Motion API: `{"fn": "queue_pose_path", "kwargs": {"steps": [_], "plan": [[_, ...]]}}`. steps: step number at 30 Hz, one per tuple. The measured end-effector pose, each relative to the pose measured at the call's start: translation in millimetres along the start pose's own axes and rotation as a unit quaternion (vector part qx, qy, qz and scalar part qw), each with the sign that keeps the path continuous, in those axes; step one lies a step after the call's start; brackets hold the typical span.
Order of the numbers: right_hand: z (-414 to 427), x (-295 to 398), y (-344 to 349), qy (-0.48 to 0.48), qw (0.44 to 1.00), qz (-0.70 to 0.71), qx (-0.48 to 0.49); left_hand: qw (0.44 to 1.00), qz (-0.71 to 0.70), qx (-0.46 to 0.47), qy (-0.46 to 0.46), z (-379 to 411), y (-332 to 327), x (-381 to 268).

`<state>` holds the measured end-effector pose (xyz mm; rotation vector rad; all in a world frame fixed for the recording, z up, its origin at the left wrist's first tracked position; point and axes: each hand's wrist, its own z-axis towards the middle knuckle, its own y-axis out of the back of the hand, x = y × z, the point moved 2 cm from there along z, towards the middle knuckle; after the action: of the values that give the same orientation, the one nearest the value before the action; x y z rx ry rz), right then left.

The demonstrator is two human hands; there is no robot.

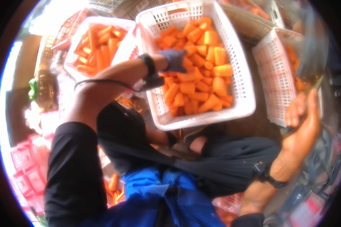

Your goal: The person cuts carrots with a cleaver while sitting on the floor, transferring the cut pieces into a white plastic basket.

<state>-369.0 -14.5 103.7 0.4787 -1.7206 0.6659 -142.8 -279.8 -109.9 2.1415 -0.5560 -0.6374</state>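
My left hand, in a blue-grey glove, reaches into a white perforated plastic basket. It touches the peeled, cut carrot pieces heaped there; blur hides whether its fingers hold one. Off to the right, my right hand is bare and closed around the handle of a knife, whose blade points away from me. That hand is beside another white basket with orange pieces in it. A black band with a small device and a cable sits on my left wrist.
Left of the main basket stands a white basket of long peeled carrots. Pink plastic baskets are stacked at the lower left. My bent legs are just below the main basket. Carrots lie near my left side. A person's blurred arm is at upper right.
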Motion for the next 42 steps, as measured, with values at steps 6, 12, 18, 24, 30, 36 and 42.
{"fn": "queue_pose_path", "kwargs": {"steps": [6,12,18,24,30,36,42], "plan": [[-4.0,0.1,9.6,0.019,0.999,-0.01,-0.029,1.0,0.027,0.008,-0.014,20.9,-5.7,-2.5],[-1.8,-1.5,31.0,0.046,0.998,-0.036,0.013,0.999,0.003,0.003,-0.049,3.1,24.7,-5.0],[-2.3,-1.0,26.0,0.035,0.998,-0.043,-0.004,0.979,0.017,0.139,-0.145,-65.2,9.7,-39.3],[-8.1,0.9,13.9,0.051,0.997,-0.049,-0.009,0.982,0.074,0.101,-0.141,-66.0,10.5,-8.1],[-1.8,0.2,24.7,0.032,0.998,-0.041,-0.029,0.975,0.034,-0.062,-0.213,-101.2,83.3,32.1],[-10.0,-7.8,5.2,0.007,0.999,-0.043,-0.022,0.944,-0.211,-0.252,-0.017,-188.5,119.9,237.8],[-12.0,-40.1,-14.9,-0.053,0.987,-0.152,0.012,0.949,-0.113,-0.12,0.267,-196.9,59.7,326.1]]}}
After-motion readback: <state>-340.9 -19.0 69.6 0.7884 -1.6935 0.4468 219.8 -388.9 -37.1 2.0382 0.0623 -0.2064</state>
